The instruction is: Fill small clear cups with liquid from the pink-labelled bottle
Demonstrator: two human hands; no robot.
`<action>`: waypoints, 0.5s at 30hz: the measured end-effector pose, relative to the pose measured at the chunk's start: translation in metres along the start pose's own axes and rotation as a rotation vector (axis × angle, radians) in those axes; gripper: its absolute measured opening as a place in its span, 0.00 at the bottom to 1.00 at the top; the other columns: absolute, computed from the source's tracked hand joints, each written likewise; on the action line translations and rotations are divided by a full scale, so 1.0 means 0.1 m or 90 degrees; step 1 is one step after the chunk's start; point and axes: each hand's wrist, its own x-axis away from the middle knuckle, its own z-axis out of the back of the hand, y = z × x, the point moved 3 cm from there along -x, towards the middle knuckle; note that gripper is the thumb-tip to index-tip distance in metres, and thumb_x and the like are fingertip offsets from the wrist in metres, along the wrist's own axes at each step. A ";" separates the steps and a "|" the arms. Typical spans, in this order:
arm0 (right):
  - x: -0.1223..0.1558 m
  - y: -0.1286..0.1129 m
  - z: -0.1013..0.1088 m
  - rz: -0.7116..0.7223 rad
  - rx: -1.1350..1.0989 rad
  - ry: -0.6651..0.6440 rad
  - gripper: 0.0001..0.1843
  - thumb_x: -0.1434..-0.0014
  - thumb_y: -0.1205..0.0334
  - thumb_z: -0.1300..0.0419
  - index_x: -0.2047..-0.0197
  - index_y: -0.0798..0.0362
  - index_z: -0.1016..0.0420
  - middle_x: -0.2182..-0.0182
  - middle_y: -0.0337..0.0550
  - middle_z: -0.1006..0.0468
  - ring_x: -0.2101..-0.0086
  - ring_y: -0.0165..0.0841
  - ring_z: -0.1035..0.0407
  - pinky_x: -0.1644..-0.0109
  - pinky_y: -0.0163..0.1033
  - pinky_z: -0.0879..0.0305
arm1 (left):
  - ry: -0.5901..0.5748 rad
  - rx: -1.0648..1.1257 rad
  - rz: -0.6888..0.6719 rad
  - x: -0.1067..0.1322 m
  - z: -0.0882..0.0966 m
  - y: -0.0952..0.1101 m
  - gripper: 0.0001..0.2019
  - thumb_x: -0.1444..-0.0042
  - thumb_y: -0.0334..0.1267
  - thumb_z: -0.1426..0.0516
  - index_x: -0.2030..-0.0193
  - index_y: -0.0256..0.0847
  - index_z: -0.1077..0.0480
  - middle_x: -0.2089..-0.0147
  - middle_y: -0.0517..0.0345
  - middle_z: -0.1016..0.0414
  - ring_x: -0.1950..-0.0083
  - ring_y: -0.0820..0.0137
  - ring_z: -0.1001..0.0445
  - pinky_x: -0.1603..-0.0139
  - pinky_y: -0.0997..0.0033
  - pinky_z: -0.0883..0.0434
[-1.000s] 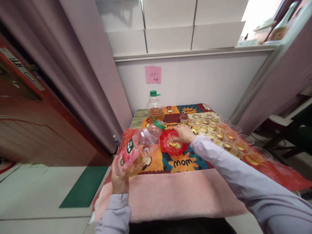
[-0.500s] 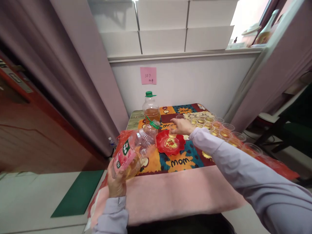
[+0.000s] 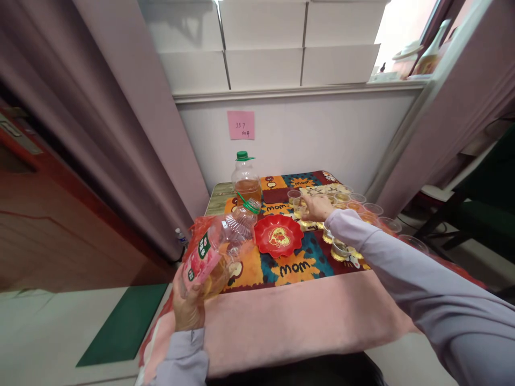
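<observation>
My left hand (image 3: 189,305) grips a large clear plastic bottle (image 3: 229,252) near its base. The bottle is tilted, its mouth with the green ring and handle up and to the right; it has a pink label and holds amber liquid. My right hand (image 3: 317,207) is closed at the left end of the rows of cups, its fingers on a small clear plastic cup (image 3: 300,211); the fingertips are partly hidden. Another clear cup (image 3: 295,196) stands just behind it. A red scalloped plate (image 3: 278,247) with a heart design lies between my hands.
A second bottle (image 3: 247,182) with a green cap and amber liquid stands at the back left. Several cups (image 3: 372,210) on gold bases fill the table's right side. A patterned mat (image 3: 298,268) covers the table, with pink cloth (image 3: 306,316) in front. The wall rises behind.
My right hand has moved right and back from over the red plate to the cups, carrying the small cup. My left hand still holds the tilted bottle in about the same place.
</observation>
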 end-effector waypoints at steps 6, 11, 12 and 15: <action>0.03 0.07 -0.14 0.004 -0.006 -0.012 0.38 0.41 0.52 0.33 0.31 0.56 0.36 0.47 0.62 0.16 0.45 0.53 0.23 0.34 0.58 0.46 | -0.001 0.009 0.016 -0.01 0.02 -0.02 0.42 0.63 0.55 0.23 0.39 0.50 0.27 0.27 0.51 0.30 0.29 0.51 0.29 0.30 0.52 0.28; 0.03 0.09 -0.19 0.002 -0.016 -0.007 0.38 0.40 0.49 0.34 0.31 0.56 0.36 0.50 0.61 0.15 0.46 0.53 0.22 0.33 0.60 0.49 | -0.001 0.009 0.014 -0.02 0.03 -0.03 0.45 0.64 0.56 0.23 0.38 0.48 0.28 0.28 0.49 0.29 0.29 0.50 0.30 0.31 0.54 0.27; 0.03 0.09 -0.19 0.001 -0.017 -0.004 0.38 0.39 0.49 0.35 0.31 0.56 0.36 0.50 0.61 0.15 0.47 0.53 0.22 0.33 0.60 0.49 | 0.000 0.009 0.015 -0.02 0.03 -0.03 0.45 0.64 0.56 0.23 0.37 0.48 0.28 0.28 0.49 0.29 0.29 0.49 0.30 0.31 0.53 0.27; 0.03 0.09 -0.21 0.000 -0.019 0.004 0.38 0.39 0.49 0.34 0.32 0.55 0.36 0.51 0.59 0.15 0.47 0.53 0.22 0.34 0.60 0.48 | -0.001 0.007 0.012 -0.01 0.02 -0.02 0.43 0.63 0.55 0.23 0.38 0.49 0.28 0.28 0.50 0.30 0.28 0.49 0.31 0.29 0.51 0.28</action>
